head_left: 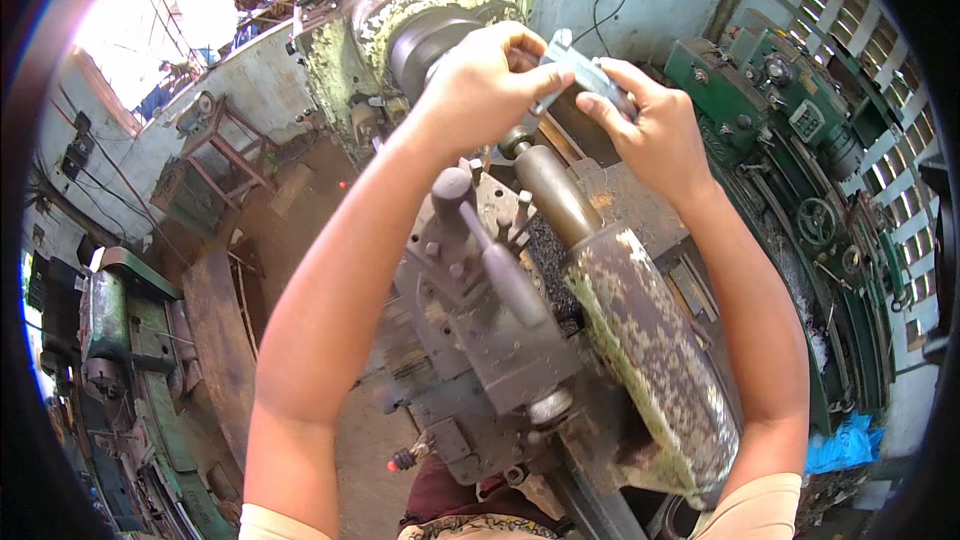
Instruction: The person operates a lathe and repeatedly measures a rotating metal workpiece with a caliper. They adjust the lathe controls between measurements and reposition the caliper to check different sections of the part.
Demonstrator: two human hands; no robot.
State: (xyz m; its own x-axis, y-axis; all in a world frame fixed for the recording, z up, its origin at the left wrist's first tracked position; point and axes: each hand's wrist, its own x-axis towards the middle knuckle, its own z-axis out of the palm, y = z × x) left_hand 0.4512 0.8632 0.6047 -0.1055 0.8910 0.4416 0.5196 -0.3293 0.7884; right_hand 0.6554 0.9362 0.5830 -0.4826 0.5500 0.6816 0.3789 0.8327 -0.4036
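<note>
Both my hands are raised over the lathe, holding a silver metal vernier caliper (585, 75) between them. My left hand (482, 72) is closed on its jaw end, with the thumb pressed on the metal. My right hand (658, 130) grips the other end of its beam between thumb and fingers. Just below the caliper is the tip of the tailstock quill (555, 195), which projects from the worn, paint-chipped tailstock (655, 350). Behind my left hand is the dark round chuck (425, 45), partly hidden by it. Whatever the jaws may touch cannot be made out.
Under my forearms, the tool post lever (505, 270) sticks up from the carriage (510, 355). Green machines stand along the right (750, 90) and left (105, 320) walls. A small wooden stand (235, 155) is at the far left, and a blue plastic bag (845, 443) at the lower right.
</note>
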